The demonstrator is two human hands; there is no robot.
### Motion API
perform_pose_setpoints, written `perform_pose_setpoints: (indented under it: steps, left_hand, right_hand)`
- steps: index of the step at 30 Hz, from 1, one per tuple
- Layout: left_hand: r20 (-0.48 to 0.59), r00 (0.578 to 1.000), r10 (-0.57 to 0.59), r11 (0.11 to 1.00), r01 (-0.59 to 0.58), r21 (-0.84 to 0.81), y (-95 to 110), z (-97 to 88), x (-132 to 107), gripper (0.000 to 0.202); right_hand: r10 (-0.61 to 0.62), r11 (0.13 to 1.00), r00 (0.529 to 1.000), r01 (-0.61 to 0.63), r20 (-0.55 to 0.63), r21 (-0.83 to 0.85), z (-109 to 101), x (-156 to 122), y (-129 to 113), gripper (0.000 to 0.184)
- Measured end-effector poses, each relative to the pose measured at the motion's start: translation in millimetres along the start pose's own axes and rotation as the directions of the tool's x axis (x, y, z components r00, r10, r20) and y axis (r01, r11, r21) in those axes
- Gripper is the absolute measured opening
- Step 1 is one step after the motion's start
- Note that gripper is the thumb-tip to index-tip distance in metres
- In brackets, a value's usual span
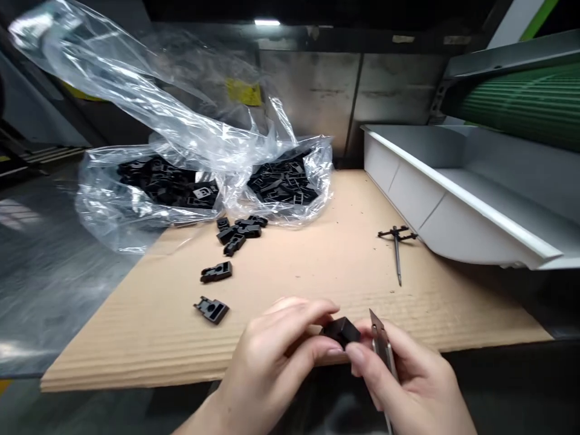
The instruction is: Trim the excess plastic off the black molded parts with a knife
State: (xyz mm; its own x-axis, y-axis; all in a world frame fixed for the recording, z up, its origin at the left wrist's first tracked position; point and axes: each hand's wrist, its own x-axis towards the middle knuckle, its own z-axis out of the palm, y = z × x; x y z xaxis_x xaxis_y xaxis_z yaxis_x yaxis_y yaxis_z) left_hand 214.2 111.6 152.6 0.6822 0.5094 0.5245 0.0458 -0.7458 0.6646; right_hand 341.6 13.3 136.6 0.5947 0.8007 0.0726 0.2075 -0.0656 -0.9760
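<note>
My left hand [276, 356] pinches a small black plastic part [341, 331] between thumb and fingers, just over the near edge of the cardboard sheet [317, 266]. My right hand [408, 374] is closed round a thin metal blade [379, 344], whose tip points up right beside the part; the right thumb touches the part too. Two loose black parts, one [216, 272] and another [212, 309], lie on the cardboard to the left of my hands.
A small heap of black parts [240, 231] lies before clear plastic bags [203, 187] full of the same pieces at the back. A black sprue piece [397, 241] lies at right. A white tray [462, 199] and green conveyor [521, 103] stand on the right.
</note>
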Motion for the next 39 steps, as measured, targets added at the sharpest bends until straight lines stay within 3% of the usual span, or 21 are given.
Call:
perform_pose_setpoints:
  steps: [2, 5, 8, 12, 17, 23, 29, 33, 37, 39]
  left_hand:
    - [-0.004, 1.000, 0.028, 0.999, -0.028, 0.024, 0.3, 9.1, 1.9, 0.017]
    - [0.039, 0.998, 0.053, 0.996, -0.056, 0.072, -0.9, 17.5, 4.5, 0.023]
    - [0.020, 0.999, 0.033, 0.996, -0.035, 0.084, -2.9, 22.2, 1.1, 0.015]
    - [0.015, 0.999, -0.028, 0.999, 0.027, 0.045, -5.7, 26.0, -7.7, 0.020]
    - [-0.021, 1.000, -0.005, 0.999, 0.006, 0.033, -7.2, 27.7, -8.6, 0.018]
    - [-0.018, 0.998, 0.056, 0.998, -0.055, 0.031, -13.1, 28.3, -11.6, 0.021]
    - [-0.004, 0.998, 0.055, 0.998, -0.055, 0.007, -10.9, 26.1, -11.7, 0.020]
    - [0.006, 0.999, 0.047, 0.999, -0.047, -0.015, -9.7, 25.0, -8.5, 0.017]
    - [0.056, 0.998, 0.012, 0.995, -0.006, -0.096, -9.8, 23.7, -8.5, 0.018]
    - [0.078, 0.997, -0.013, 0.993, 0.023, -0.120, -9.0, 22.2, -9.2, 0.020]
  right_hand:
    - [-0.182, 0.971, 0.983, 0.175, -0.028, -0.160, -1.3, 0.9, 1.8, 0.015]
    - [-0.454, 0.825, 0.887, 0.455, 0.085, -0.336, -9.7, 1.2, 5.6, 0.008]
    - [-0.508, 0.701, 0.817, 0.576, 0.274, -0.419, -22.8, 0.5, 7.2, 0.024]
    - [-0.469, 0.686, 0.841, 0.538, 0.268, -0.490, -37.9, 0.8, 9.1, 0.026]
    - [-0.593, 0.596, 0.749, 0.655, 0.296, -0.464, -37.6, 0.4, 15.6, 0.014]
    - [-0.623, 0.562, 0.724, 0.678, 0.297, -0.474, -27.3, 4.0, 16.2, 0.015]
    - [-0.563, 0.618, 0.758, 0.650, 0.329, -0.442, -26.1, 3.2, 11.7, 0.014]
    - [-0.596, 0.600, 0.741, 0.668, 0.311, -0.440, -26.3, 4.6, 16.1, 0.014]
    - [-0.633, 0.543, 0.753, 0.595, 0.177, -0.593, -34.5, 12.0, 21.8, 0.011]
    - [-0.606, 0.567, 0.783, 0.546, 0.135, -0.617, -41.8, 14.1, 21.2, 0.012]
